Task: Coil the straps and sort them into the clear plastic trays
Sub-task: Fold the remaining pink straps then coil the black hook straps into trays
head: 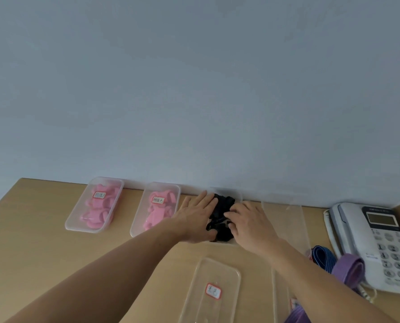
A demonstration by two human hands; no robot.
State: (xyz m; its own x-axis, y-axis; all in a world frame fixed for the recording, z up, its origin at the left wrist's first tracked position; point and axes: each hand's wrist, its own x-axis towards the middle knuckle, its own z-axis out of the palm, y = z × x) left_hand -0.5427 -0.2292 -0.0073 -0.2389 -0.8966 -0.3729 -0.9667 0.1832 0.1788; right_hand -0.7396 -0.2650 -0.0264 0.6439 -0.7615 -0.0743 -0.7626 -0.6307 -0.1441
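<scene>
In the head view, our left hand (197, 217) lays straight, released fingers on the black straps (223, 206), which sit in a tray (239, 196) between both sets of fingertips. Our right hand (250, 226) touches them with bent fingers; whether it is grasping them we cannot tell.

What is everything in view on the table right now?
Lidded clear plastic trays: two, pink straps inside, back left.
Bunch of black straps: one, black, open clear tray, back centre.
Empty clear plastic tray: one, right of it.
Clear labelled lid: one, near centre.
Blue striped strap: one, right.
Purple webbing strap: purple, beside blue; count unclear.
White desk telephone: one, far right.
Light wooden table: one, tan, beneath all.
Left hand: flat, at black straps' left edge.
Right hand: fingertips on black straps.
</scene>
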